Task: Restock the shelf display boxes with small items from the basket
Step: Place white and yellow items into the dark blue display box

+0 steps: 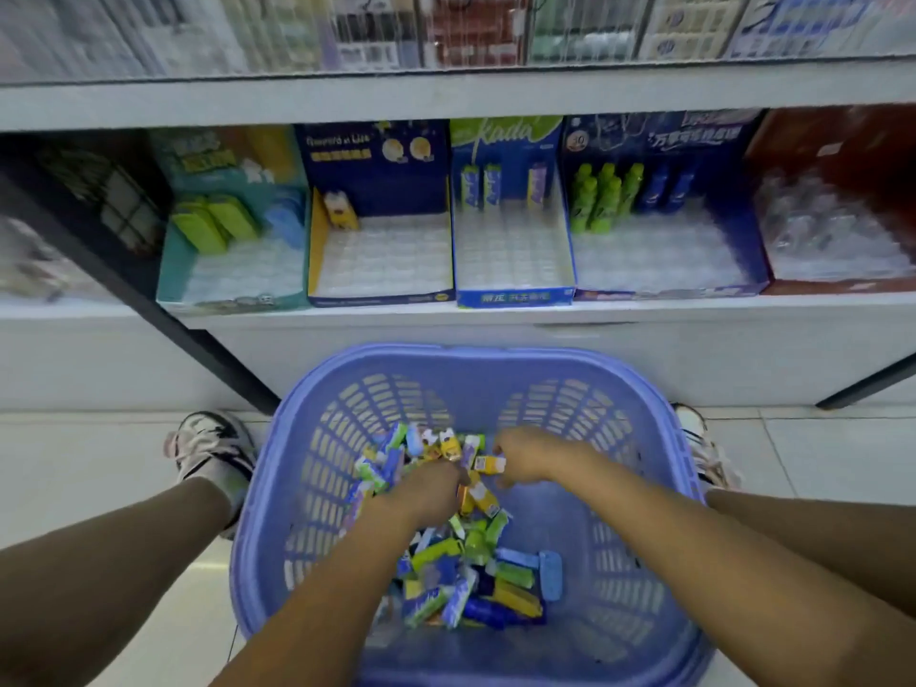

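Head view: left hand (427, 488), right hand (526, 462) inside basket (446, 354), clear of rim; fingers' grip unclear.

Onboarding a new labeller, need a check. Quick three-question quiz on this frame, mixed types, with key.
1. True or false: the left hand and the right hand are both inside the blue basket.
2. How many yellow cartons stand in the navy display box? A none, B one, C five.
3. Fill in: the green bottles stand to the ___ of the Kada box.
Key: 1 true; 2 B; 3 right.
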A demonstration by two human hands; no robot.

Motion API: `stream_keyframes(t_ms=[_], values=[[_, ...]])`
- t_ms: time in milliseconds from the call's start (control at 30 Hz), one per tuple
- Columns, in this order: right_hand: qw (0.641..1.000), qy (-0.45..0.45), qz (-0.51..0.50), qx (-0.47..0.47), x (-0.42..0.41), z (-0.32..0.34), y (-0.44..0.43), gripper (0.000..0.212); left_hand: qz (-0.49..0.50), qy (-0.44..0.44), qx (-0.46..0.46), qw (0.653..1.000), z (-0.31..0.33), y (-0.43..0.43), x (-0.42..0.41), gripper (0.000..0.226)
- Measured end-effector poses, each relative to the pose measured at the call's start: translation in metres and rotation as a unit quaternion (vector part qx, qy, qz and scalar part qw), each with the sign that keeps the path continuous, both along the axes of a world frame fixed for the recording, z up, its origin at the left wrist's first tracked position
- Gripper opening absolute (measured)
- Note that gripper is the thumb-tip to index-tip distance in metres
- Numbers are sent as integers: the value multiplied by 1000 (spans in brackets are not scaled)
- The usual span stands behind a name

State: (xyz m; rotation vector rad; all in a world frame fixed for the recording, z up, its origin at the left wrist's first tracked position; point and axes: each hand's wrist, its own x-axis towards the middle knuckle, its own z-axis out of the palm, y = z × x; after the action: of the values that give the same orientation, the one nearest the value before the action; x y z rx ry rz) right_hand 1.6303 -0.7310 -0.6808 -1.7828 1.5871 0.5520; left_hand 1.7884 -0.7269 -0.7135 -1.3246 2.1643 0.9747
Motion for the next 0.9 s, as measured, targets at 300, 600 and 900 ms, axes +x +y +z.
stream_keyframes(t_ms=[300, 600, 900], values=[[981, -85, -175, -19, 28, -89, 32, 37, 15, 10, -12, 1000, -33, 13, 9, 30], [966, -130, -224, 14, 15, -97, 2, 22, 187, 43, -137, 972, -47, -32, 0, 30], [907, -245, -336, 70, -17, -55, -34, 11, 206, -74, -127, 967, -54, -44, -39, 23]])
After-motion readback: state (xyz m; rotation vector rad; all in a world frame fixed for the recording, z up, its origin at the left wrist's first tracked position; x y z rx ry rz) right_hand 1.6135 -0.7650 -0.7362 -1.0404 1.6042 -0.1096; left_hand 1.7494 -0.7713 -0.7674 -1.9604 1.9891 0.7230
